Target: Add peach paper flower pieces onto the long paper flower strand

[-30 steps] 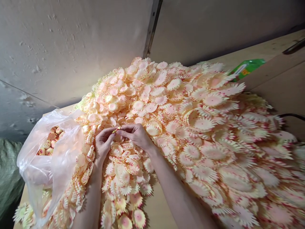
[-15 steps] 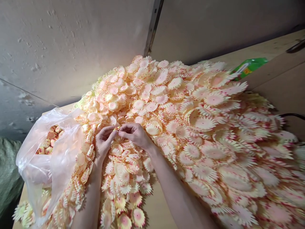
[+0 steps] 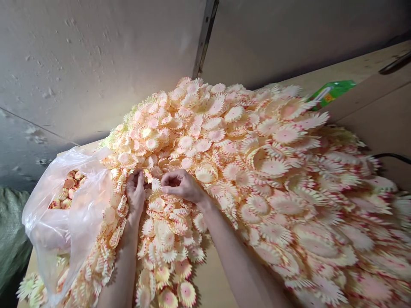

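My left hand (image 3: 136,188) is closed, thumb against curled fingers, low over a heap of paper-like flower petal discs. Whatever it pinches is hidden by the fingers. My right hand (image 3: 182,187) is a short way to the right, with thumb and forefinger closed in a loop. A small white petal disc (image 3: 156,185) shows just left of its fingertips; I cannot tell whether they grip it. Cream discs with pink-red edges (image 3: 231,171) surround both hands, and a strip of them (image 3: 163,235) runs down between my forearms.
At the left stands a translucent plastic bag (image 3: 86,214); small rolled red-and-cream pieces (image 3: 66,194) show through its opening. A green packet (image 3: 335,93) lies behind the heap at the right. The wall (image 3: 128,51) rises behind the table (image 3: 215,278). A greenish sack (image 3: 11,239) is at far left.
My hands were together, fingertips meeting on a small yellow-and-red piece. They have since parted: the left drew back to the left, and the right moved slightly away from it.
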`<state>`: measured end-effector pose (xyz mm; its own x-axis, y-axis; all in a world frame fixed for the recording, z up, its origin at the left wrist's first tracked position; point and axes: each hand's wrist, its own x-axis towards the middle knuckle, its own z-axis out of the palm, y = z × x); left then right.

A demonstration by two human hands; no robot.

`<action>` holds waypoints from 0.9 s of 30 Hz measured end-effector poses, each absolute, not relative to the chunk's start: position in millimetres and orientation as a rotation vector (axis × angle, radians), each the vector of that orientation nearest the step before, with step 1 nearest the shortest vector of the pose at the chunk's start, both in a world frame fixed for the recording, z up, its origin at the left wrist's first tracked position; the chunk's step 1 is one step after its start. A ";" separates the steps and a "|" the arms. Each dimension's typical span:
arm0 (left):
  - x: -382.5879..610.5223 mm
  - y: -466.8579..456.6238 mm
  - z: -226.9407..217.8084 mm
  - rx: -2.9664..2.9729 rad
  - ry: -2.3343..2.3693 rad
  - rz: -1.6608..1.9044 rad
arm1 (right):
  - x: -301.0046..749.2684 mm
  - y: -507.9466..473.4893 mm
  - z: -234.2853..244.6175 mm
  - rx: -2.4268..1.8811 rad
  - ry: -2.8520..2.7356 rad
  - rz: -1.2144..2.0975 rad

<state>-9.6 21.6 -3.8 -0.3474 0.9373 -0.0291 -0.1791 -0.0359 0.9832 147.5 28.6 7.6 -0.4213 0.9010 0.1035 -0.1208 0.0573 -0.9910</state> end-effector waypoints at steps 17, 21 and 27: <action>-15.4 18.4 -4.6 1.123 1.286 1.517 | 137.1 28.6 3.9 -1.019 -1.358 1.287; -14.5 20.1 -7.0 1.077 1.258 1.605 | 139.1 27.8 3.0 -1.061 -1.491 1.298; -14.9 26.0 -12.8 1.129 1.303 1.673 | 147.2 23.7 12.3 -0.995 -1.716 1.390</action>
<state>-14.9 26.0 -12.8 -0.3549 0.9125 0.2032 -0.0261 -0.2269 0.9736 147.2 23.7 12.3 -0.4566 0.8880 0.0537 0.1316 0.1271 -0.9831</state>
